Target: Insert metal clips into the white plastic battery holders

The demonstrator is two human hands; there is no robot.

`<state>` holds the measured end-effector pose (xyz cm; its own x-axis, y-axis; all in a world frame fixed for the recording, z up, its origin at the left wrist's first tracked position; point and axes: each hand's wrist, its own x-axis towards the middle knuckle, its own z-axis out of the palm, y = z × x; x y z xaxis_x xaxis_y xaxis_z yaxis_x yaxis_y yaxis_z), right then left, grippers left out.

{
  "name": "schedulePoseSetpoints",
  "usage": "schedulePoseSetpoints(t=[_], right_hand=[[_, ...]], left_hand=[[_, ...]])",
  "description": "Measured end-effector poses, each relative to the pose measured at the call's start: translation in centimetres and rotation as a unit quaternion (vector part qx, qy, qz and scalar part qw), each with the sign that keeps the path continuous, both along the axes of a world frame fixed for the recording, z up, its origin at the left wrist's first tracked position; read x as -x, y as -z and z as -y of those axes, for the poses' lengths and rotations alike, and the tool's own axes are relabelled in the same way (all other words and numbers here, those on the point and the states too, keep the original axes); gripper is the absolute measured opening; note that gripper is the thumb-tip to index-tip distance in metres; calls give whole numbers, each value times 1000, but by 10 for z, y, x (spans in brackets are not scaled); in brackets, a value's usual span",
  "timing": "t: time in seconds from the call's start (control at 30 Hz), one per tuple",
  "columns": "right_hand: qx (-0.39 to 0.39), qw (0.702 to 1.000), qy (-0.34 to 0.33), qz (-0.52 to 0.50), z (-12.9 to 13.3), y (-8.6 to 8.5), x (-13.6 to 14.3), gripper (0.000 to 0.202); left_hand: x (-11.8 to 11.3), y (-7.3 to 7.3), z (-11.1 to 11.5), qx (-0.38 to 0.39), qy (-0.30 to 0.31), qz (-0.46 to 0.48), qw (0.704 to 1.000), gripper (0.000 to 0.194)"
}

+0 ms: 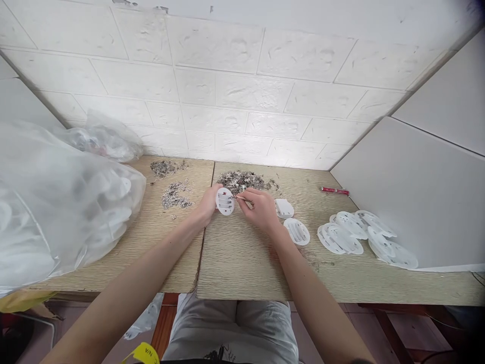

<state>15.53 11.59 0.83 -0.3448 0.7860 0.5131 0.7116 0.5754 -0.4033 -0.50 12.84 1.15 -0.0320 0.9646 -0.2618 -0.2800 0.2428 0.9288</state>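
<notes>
My left hand (209, 205) is closed on the edge of a white oval plastic battery housing (225, 201), holding it tilted up with its slotted face towards me. Small dark and metallic spots show in its slots. At the housing's right edge, my right hand (259, 207) is pinched shut on something thin, too small to make out. Just behind both hands lies a heap of small metal contacts (242, 180). To the right of my right hand, two more white housings rest on the table, a thick one (284, 208) and a slotted one (297, 231).
Several white housings (341, 237) lie overlapping at the right. Red-wrapped batteries (334, 190) sit near the side panel. Two smaller piles of metal parts (176, 195) lie left of the table seam. A large plastic bag (68, 202) of white parts fills the left side.
</notes>
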Motion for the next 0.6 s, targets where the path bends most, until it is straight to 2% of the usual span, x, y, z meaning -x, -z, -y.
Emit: schedulePoseSetpoints(t=[0.17,0.37,0.47,0.6], right_hand=[[2,1000,4,18,0,2,0,23],[5,999,-7,53,1,4,1,23],[0,998,-9,61,2,4,3,24],[-11,997,-3,70,3,5,5,24]], left_hand=[[-1,0,1,-15,1,-42,999,25],[-1,8,-2,-119,5,-176,977,29],[-2,11,-2,-136,3,-183,974,31],[-4,13,-1,-125,-11,-148,981,32]])
